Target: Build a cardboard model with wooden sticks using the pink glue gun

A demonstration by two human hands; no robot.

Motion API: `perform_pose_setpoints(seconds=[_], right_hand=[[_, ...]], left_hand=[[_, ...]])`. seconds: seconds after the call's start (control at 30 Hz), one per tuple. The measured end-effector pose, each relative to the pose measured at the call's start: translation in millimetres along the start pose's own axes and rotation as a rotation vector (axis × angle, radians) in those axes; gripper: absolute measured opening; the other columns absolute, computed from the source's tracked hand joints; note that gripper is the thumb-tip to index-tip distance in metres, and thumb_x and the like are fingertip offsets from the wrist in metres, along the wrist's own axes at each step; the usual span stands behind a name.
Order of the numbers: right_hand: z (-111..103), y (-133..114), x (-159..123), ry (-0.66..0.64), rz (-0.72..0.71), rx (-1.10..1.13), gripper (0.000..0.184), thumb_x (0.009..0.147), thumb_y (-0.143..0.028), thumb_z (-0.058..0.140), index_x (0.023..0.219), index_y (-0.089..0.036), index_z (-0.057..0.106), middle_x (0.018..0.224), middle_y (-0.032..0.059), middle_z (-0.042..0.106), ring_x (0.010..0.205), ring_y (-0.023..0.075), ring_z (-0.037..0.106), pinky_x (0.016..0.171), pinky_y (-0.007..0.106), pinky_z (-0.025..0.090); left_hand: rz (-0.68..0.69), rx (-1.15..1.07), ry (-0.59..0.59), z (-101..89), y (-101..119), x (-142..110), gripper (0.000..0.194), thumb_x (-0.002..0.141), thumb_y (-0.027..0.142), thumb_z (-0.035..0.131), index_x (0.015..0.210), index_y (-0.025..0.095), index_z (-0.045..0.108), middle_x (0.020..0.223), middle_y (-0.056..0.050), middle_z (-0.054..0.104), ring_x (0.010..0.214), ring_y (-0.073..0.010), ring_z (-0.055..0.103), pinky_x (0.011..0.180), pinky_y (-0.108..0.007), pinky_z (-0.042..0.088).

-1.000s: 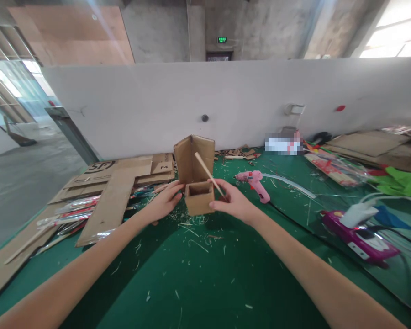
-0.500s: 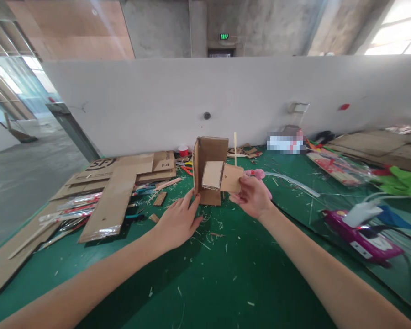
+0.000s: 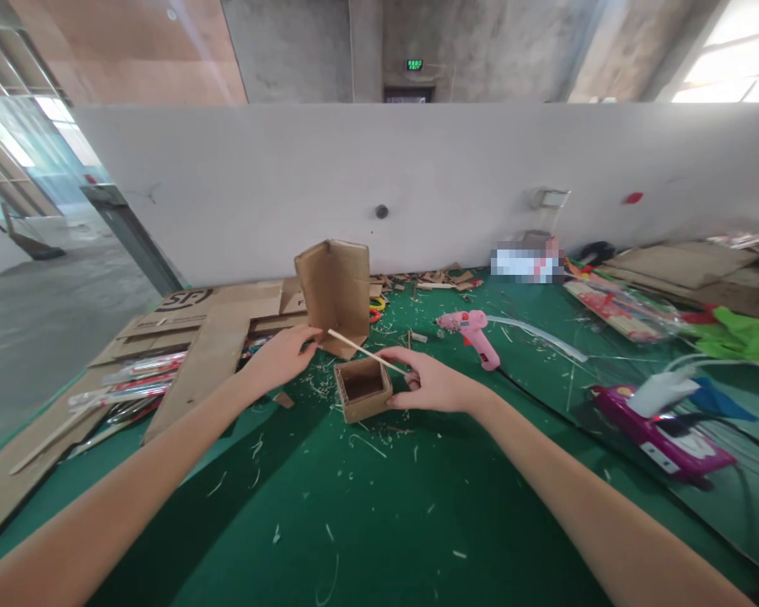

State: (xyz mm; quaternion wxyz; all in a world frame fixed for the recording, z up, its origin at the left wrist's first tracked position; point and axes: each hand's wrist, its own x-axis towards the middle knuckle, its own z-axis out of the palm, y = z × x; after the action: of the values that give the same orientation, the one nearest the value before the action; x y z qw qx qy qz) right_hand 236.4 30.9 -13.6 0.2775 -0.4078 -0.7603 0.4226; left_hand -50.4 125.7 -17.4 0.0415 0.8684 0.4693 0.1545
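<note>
Tabletop (image 3: 379, 539): shavings (image 3: 324, 384), glue gun (image 3: 476, 333), box (image 3: 368, 409).

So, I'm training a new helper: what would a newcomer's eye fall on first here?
Probably the pink glue gun, right of centre on the green table, and the purple power strip nearer the right edge. In the middle, the right hand holds a wooden stick near an open-topped cardboard box, with a folded cardboard piece standing upright behind it.
</note>
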Motion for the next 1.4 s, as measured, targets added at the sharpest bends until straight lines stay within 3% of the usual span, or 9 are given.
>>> perform_pose_setpoints(seconds=[0.23,0.33,0.43,0.5,0.67,0.83,1.03,1.27,1.4], right_hand=[[-4.7,10.7,3.0,0.112,0.003,0.007,0.061,0.069,-0.03,0.077,0.126,-0.021,0.054,0.125,0.0082,0.056,0.093,0.018,0.056,0.069,0.028,0.047],[-9.2,12.7,2.9,0.165,-0.021,0.311,0.057,0.069,-0.028,0.075,0.121,-0.022,0.054,0.114,0.0056,0.057,0.075,0.011,0.054,0.055,0.022,0.041],[-11.7,12.4,2.1,0.21,-0.035,0.568,0.052,0.072,-0.029,0.073,0.12,-0.025,0.054,0.101,0.0003,0.055,0.05,0.0023,0.033,0.039,0.02,0.022],[-11.3,12.4,2.2,0.232,-0.047,0.631,0.049,0.071,-0.027,0.073,0.117,-0.025,0.055,0.096,-0.0018,0.053,0.045,0.0002,0.026,0.037,0.022,0.015],[-7.6,15.9,5.0,0.252,-0.048,0.657,0.048,0.071,-0.03,0.072,0.114,-0.023,0.053,0.077,-0.0066,0.048,0.04,0.0006,0.03,0.036,0.022,0.011],[-7.2,19.7,6.6,0.268,-0.017,0.614,0.05,0.071,-0.033,0.072,0.115,-0.021,0.051,0.073,-0.0074,0.047,0.039,0.0014,0.033,0.035,0.021,0.01],[-6.8,20.4,6.9,0.267,0.001,0.604,0.048,0.072,-0.033,0.073,0.114,-0.021,0.052,0.075,-0.0067,0.048,0.04,0.0013,0.034,0.036,0.021,0.013],[-3.1,18.1,6.3,0.224,0.03,0.559,0.05,0.073,-0.033,0.074,0.116,-0.021,0.052,0.09,-0.0024,0.052,0.043,0.0003,0.037,0.036,0.022,0.015],[-2.2,17.6,6.0,0.222,0.036,0.556,0.051,0.073,-0.033,0.074,0.117,-0.022,0.052,0.092,-0.002,0.053,0.044,0.0004,0.038,0.036,0.022,0.015]], left_hand=[[-0.047,-0.069,0.013,1.5,-13.5,5.3,0.044,0.09,0.035,0.04,0.12,0.013,0.063,0.119,-0.012,0.07,0.107,-0.0283,0.067,0.096,-0.042,0.051],[0.002,-0.124,0.016,11.5,-5.4,4.1,0.041,0.09,0.032,0.042,0.122,0.016,0.062,0.122,-0.009,0.068,0.109,-0.0221,0.066,0.099,-0.035,0.051],[0.088,-0.157,0.019,24.4,12.6,-0.7,0.039,0.09,0.029,0.045,0.124,0.02,0.06,0.133,-0.006,0.062,0.122,-0.0199,0.058,0.108,-0.034,0.044],[0.141,-0.184,0.027,30.2,25.9,-4.5,0.039,0.09,0.027,0.045,0.126,0.023,0.059,0.136,-0.004,0.059,0.124,-0.0203,0.056,0.108,-0.036,0.044],[0.179,-0.107,-0.041,23.7,39.7,-4.8,0.033,0.093,0.031,0.043,0.117,0.025,0.064,0.129,-0.002,0.064,0.114,-0.0189,0.061,0.098,-0.031,0.049],[-0.023,0.161,-0.097,-9.8,-3.7,5.0,0.043,0.095,0.032,0.03,0.103,0.018,0.069,0.088,-0.007,0.073,0.078,-0.0203,0.067,0.073,-0.032,0.052],[-0.092,0.389,-0.153,-39.8,-78.7,-0.1,0.037,0.083,0.023,0.044,0.099,0.019,0.076,0.089,-0.014,0.069,0.096,-0.03,0.064,0.091,-0.04,0.044],[-0.141,0.501,-0.102,-39.6,-81.9,-5.6,0.047,0.092,0.029,0.038,0.133,0.021,0.06,0.112,-0.016,0.061,0.103,-0.0323,0.058,0.093,-0.044,0.041],[-0.162,0.555,-0.037,-42.7,-78.6,-8.2,0.048,0.091,0.029,0.043,0.138,0.023,0.055,0.119,-0.017,0.057,0.105,-0.0351,0.053,0.091,-0.046,0.042]])
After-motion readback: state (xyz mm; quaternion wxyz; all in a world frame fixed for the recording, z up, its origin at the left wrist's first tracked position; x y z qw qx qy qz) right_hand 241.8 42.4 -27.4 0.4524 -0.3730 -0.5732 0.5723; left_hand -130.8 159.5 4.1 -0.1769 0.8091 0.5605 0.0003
